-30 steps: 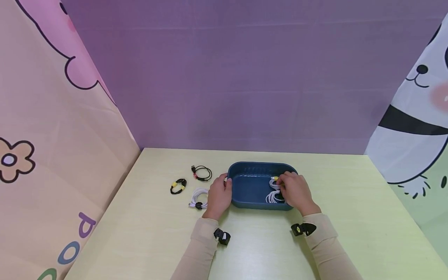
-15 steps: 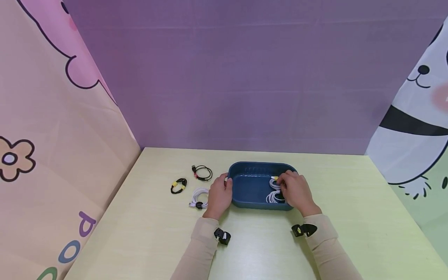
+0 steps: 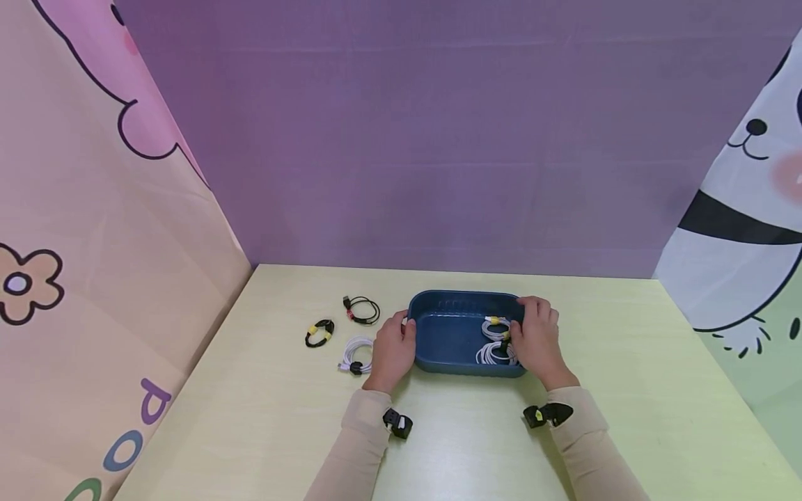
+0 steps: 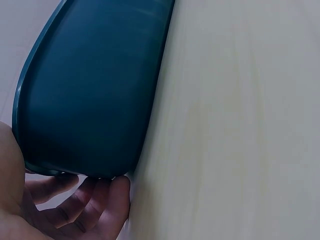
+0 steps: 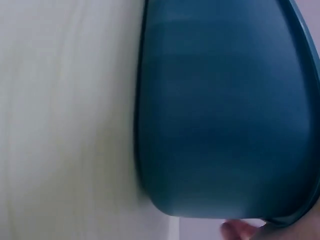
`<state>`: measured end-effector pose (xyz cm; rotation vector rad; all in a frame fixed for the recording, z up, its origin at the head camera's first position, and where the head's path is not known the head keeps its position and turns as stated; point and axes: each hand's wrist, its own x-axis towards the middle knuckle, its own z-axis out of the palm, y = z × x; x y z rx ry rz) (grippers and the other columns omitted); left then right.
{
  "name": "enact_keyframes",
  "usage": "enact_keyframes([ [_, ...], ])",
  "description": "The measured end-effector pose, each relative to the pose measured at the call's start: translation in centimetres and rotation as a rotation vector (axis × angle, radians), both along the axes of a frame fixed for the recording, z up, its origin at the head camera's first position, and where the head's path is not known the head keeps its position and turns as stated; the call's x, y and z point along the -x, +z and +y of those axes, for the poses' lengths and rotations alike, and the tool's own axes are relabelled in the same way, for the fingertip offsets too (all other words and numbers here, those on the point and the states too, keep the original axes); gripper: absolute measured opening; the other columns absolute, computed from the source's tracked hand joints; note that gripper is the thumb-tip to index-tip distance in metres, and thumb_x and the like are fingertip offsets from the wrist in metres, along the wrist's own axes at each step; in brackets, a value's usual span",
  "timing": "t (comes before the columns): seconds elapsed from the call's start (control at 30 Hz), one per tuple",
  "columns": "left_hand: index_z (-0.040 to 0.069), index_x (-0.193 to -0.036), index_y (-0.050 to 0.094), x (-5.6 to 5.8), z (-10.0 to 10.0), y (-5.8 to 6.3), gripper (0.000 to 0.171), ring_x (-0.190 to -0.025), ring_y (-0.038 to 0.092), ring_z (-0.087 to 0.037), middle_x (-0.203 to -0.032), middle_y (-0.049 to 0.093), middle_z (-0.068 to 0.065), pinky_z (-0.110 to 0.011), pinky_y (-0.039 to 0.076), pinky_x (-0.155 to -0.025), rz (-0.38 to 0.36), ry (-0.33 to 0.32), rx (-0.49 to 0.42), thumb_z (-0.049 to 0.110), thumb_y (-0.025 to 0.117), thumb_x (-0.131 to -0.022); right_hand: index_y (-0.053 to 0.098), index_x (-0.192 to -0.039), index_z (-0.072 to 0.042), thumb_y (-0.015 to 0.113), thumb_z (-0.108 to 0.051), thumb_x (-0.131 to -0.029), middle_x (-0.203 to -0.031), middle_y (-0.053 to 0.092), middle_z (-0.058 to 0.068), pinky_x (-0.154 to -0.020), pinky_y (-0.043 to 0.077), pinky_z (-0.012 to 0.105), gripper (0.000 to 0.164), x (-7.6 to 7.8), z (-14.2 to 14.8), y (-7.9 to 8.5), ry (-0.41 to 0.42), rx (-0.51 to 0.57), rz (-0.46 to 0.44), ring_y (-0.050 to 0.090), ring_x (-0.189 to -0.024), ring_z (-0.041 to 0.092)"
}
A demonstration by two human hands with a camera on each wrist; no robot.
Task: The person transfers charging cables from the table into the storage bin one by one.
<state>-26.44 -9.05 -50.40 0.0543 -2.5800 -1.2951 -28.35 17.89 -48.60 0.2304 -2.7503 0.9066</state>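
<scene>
A dark blue rectangular bin [image 3: 447, 337] stands on the table with two coiled white cables in its right end. One coil [image 3: 496, 321] has a yellow tie; the nearer coil [image 3: 491, 355] has a black tie. At the bin's left end my left hand [image 3: 392, 348] holds the wall, thumb by the rim. Its fingers [image 4: 115, 200] bend against the outside of the bin [image 4: 95, 100] in the left wrist view. My right hand [image 3: 540, 341] grips the opposite end, thumb inside the rim and fingers outside. The right wrist view shows mostly the bin's side [image 5: 225, 120].
Left of the bin lie a black cable with a red tie [image 3: 349, 315], a black cable coil with yellow ties [image 3: 313, 330] and a white cable coil [image 3: 356, 368]. The coil is partly behind my left hand. A purple backdrop [image 3: 438, 139] rises behind the table [image 3: 464, 445].
My right hand has let go of the yellow-tied white cable inside the bin and moved outward to grip the bin's right end. The left hand has stayed in place.
</scene>
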Motion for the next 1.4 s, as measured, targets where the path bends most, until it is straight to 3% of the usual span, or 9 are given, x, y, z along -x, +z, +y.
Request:
enact_keyframes([
  [0.2, 0.003, -0.135, 0.063, -0.1, 0.0, 0.1, 0.036, -0.08, 0.058, -0.022, -0.09, 0.063, -0.008, -0.038, 0.047, -0.069, 0.0, -0.002, 0.001, 0.023, 0.052, -0.106, 0.015, -0.157, 0.011, 0.037, -0.015, -0.109, -0.159, 0.022, 0.038, -0.119, 0.025, 0.066, 0.059, 0.4, 0.8, 0.1, 0.023, 0.115, -0.161, 0.024, -0.144, 0.056],
  [0.5, 0.004, -0.135, 0.063, -0.1, -0.1, 0.0, 0.036, -0.081, 0.059, -0.022, -0.093, 0.064, -0.009, -0.039, 0.048, -0.071, -0.003, 0.004, -0.002, 0.024, 0.052, -0.107, 0.009, -0.162, 0.0, 0.026, -0.018, -0.111, -0.167, 0.014, 0.03, -0.125, 0.013, 0.062, 0.057, 0.9, 1.9, 0.0, 0.05, 0.262, -0.36, 0.014, -0.155, 0.049],
  [0.8, 0.003, -0.135, 0.062, -0.2, -0.2, 0.0, 0.036, -0.08, 0.058, -0.021, -0.092, 0.063, -0.009, -0.037, 0.047, -0.069, -0.006, -0.002, -0.007, 0.023, 0.051, -0.107, 0.01, -0.163, -0.008, 0.024, -0.021, -0.112, -0.17, 0.008, 0.023, -0.126, 0.005, 0.062, 0.055, 1.3, 3.1, -0.6, 0.11, 0.417, -0.469, 0.002, -0.159, 0.043],
  [1.03, 0.003, -0.135, 0.062, -0.2, -0.2, 0.0, 0.036, -0.079, 0.058, -0.021, -0.092, 0.064, -0.009, -0.037, 0.047, -0.068, -0.004, -0.002, -0.009, 0.023, 0.051, -0.107, -0.008, -0.163, -0.003, 0.028, -0.038, -0.113, -0.171, -0.012, 0.019, -0.127, -0.002, 0.057, 0.071, 1.5, 4.0, -1.2, 0.129, 0.56, -0.606, -0.015, -0.158, 0.039],
  [1.2, 0.003, -0.134, 0.063, -0.1, -0.1, 0.0, 0.036, -0.079, 0.058, -0.02, -0.092, 0.063, -0.008, -0.037, 0.047, -0.069, 0.0, -0.007, -0.01, 0.023, 0.052, -0.107, -0.01, -0.162, -0.004, 0.029, -0.049, -0.111, -0.171, -0.014, 0.016, -0.127, 0.0, 0.055, 0.079, 1.4, 4.3, -1.4, 0.111, 0.626, -0.655, -0.015, -0.158, 0.037],
  [1.4, 0.003, -0.136, 0.062, -0.1, -0.1, 0.0, 0.036, -0.079, 0.058, -0.02, -0.092, 0.064, -0.009, -0.037, 0.048, -0.069, 0.002, -0.008, -0.01, 0.023, 0.052, -0.107, -0.007, -0.163, -0.005, 0.029, -0.052, -0.11, -0.172, -0.011, 0.014, -0.128, 0.001, 0.053, 0.08, 1.7, 4.8, -1.9, 0.129, 0.667, -0.65, -0.013, -0.159, 0.035],
])
